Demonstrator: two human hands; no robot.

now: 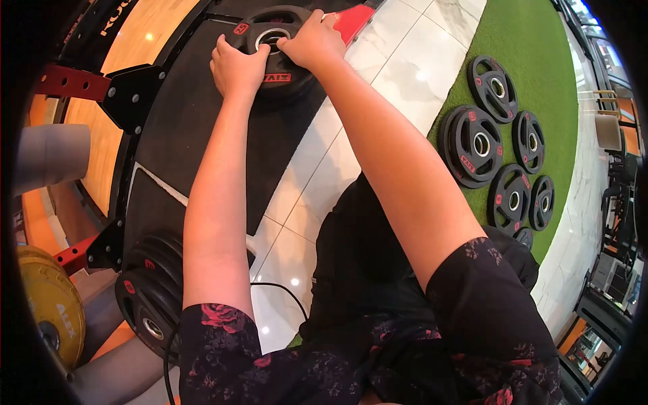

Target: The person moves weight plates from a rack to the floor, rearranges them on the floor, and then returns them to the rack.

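Both my hands grip a black weight plate (283, 65) with red markings and a metal-ringed centre hole, at the top of the head view. My left hand (239, 66) is wrapped over its left side, with the thumb by the centre ring. On the right side my right hand (314, 40) holds the rim area, its thumb also close to the ring and its fingers curled over the far edge. The plate overlaps the black floor mat (270, 142) in this view. What lies beneath the plate is hidden.
Several black plates (466, 145) lie on green turf (540, 54) at the right. A rack with red and black brackets (131, 98) stands left. Below it are more black plates (145, 297) and a yellow plate (50, 304). A thin black cable (287, 290) crosses white tiles.
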